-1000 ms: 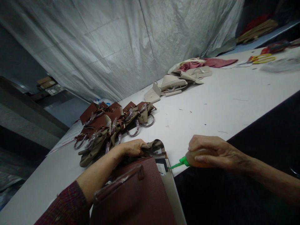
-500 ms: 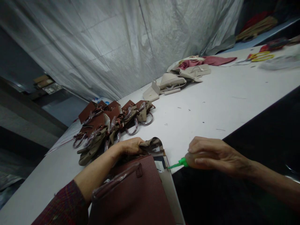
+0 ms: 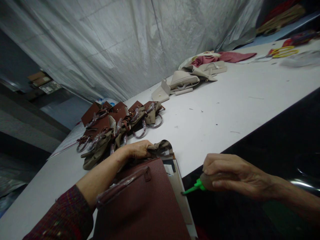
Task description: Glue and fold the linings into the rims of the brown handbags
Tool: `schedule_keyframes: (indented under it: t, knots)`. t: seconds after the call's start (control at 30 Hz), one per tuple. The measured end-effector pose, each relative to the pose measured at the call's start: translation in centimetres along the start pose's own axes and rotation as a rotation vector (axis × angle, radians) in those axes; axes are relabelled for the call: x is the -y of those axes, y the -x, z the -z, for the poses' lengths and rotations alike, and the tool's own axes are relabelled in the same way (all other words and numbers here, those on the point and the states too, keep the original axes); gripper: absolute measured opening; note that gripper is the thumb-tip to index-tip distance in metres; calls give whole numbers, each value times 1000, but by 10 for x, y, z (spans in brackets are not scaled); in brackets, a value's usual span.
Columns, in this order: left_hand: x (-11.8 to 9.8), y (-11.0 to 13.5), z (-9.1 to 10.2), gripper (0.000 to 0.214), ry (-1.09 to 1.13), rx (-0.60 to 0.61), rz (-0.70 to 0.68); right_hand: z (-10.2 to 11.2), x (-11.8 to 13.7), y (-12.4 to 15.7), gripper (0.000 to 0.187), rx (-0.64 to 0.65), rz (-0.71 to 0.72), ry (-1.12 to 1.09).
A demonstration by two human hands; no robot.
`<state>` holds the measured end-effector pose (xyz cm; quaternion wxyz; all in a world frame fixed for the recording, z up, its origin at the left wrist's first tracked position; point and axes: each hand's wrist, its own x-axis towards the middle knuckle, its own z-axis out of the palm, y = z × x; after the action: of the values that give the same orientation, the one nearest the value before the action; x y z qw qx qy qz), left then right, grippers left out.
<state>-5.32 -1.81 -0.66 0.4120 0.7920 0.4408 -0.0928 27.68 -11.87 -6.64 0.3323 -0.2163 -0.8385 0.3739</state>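
A dark red handbag (image 3: 147,203) with a plastic-wrapped handle lies at the near edge of the white table (image 3: 225,110). My left hand (image 3: 136,150) is closed on the bag's olive lining (image 3: 161,148) at its open top. My right hand (image 3: 230,175) is wrapped round a small brown squeeze bottle with a green nozzle (image 3: 193,188). The nozzle tip touches the bag's exposed side panel (image 3: 178,186), just off the table's edge.
A row of several finished red-and-olive bags (image 3: 115,128) lies behind my left hand. Beige bag pieces (image 3: 190,78) and pink cloth (image 3: 225,57) sit further back. Yellow-handled scissors (image 3: 282,52) lie at the far right. A grey plastic sheet (image 3: 125,43) hangs behind the table.
My right hand with the bottle has dropped lower, bringing the nozzle tip down along the bag's side panel. My left hand keeps its grip on the lining.
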Motion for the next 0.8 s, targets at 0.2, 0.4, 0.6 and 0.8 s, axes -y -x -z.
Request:
schedule_keyframes:
  t: [0.2,0.4,0.6,0.8]
  knots:
    - [-3,0,1,11,-3,28,-1,1,-3,0,12,-60,2,39]
    - [6,-2,2,10,-62,-12,-4,-10,3,14,13,-13,-7,28]
    - [9,-3,1,8,-93,-8,14,-15,5,26,14,62,12,21]
    - [6,-2,1,7,-76,12,14,-15,4,24,17,-79,27,38]
